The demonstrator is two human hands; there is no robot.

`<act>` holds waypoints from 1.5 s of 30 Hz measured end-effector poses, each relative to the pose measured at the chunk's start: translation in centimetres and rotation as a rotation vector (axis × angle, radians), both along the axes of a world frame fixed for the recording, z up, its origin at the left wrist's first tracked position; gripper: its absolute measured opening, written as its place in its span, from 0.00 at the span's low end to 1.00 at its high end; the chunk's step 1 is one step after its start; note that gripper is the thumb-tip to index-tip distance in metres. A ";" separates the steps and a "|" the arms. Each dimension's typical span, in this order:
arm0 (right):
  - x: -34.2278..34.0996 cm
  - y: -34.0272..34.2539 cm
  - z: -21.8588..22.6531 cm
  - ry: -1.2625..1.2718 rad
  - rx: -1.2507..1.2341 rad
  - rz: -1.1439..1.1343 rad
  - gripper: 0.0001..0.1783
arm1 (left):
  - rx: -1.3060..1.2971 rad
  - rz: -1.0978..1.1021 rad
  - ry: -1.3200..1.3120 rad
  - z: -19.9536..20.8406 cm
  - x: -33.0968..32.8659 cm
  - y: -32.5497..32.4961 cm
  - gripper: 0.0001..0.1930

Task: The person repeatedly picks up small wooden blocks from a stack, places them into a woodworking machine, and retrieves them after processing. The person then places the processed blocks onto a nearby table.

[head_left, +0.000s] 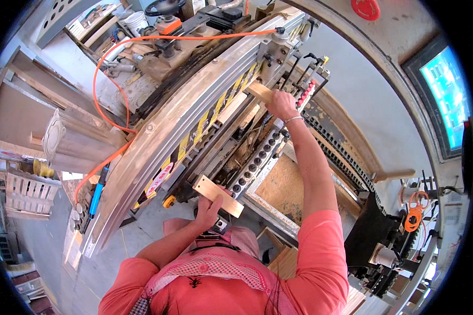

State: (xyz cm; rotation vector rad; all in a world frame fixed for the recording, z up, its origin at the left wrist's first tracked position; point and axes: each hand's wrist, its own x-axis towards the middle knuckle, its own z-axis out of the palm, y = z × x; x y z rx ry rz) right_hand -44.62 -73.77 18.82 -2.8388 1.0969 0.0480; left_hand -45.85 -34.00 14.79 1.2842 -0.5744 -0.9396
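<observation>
My left hand (209,211) is wrapped round a short, pale wooden board (215,193) close to my body; small dark holes show near the board's far end. With the arm stretched forward, my right hand (282,105) grips the near end of another pale wooden piece (259,91). The far end of that piece reaches to the machine's beam with yellow-and-black striping (215,109). Between the hands runs a machine rail with a row of round black knobs or cups (255,164). Fingers on the undersides of both pieces are partly hidden.
A lit screen (442,97) and a red push button (366,8) are at the right. An orange hose (95,86) loops over the beam at the left. A blue tool (96,198) hangs by the beam's near end. Cluttered tools lie on a bench (157,68) beyond.
</observation>
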 end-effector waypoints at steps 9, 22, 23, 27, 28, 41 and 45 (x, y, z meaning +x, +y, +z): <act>0.2 0.3 0.5 -0.010 0.017 -0.012 0.21 | -0.017 0.024 0.064 0.1 -0.1 0.0 0.12; 0.6 0.2 0.2 -0.038 -0.058 0.038 0.18 | 0.016 0.008 0.062 0.1 -0.1 0.2 0.14; 0.6 0.1 0.2 -0.046 -0.057 0.040 0.18 | 0.027 0.015 0.063 0.2 -0.2 0.2 0.14; 0.5 0.1 0.1 -0.045 -0.064 0.044 0.19 | -0.018 0.036 0.088 0.3 -0.4 0.1 0.13; 0.5 0.2 0.2 -0.046 -0.070 0.051 0.19 | -0.047 0.046 0.099 0.2 -0.4 0.2 0.13; 0.6 0.9 0.7 -0.004 -0.192 0.081 0.21 | -0.045 0.271 0.118 2.1 -1.2 2.9 0.17; 0.7 1.1 0.7 -0.013 -0.194 0.086 0.25 | 0.043 0.424 0.206 4.1 -1.2 7.5 0.18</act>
